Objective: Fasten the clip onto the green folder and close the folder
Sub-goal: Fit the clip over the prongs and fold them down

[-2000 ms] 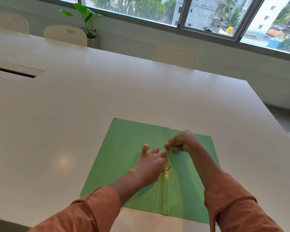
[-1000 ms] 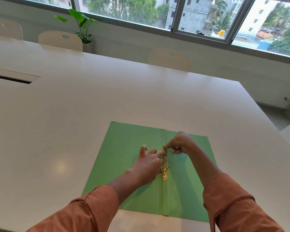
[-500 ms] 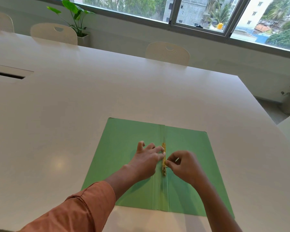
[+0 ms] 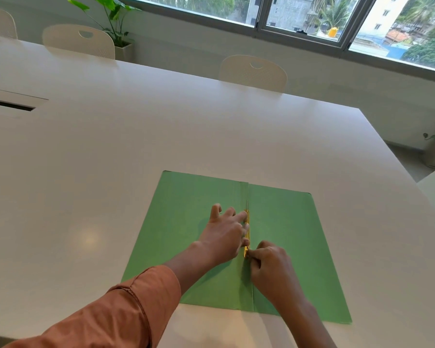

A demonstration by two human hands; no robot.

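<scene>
A green folder [image 4: 186, 222] lies open and flat on the white table [image 4: 111, 159], its spine running away from me. A thin gold metal clip [image 4: 247, 231] lies along the spine fold. My left hand [image 4: 225, 234] rests on the left flap with its fingers spread, and the fingertips press on the clip's upper and middle part. My right hand [image 4: 270, 268] is curled on the right flap, and its thumb and fingers pinch the clip's near end. Much of the clip is hidden behind my fingers.
White chairs [image 4: 253, 71] stand along the table's far edge, with a potted plant [image 4: 116, 28] behind them under the window. A cable slot [image 4: 9, 105] is set in the table at the left. The table's right edge [image 4: 399, 159] lies close to the folder.
My right hand has come from the clip's far end down to its near end and now pinches there. My left hand has stayed on the clip. The view has tilted slightly.
</scene>
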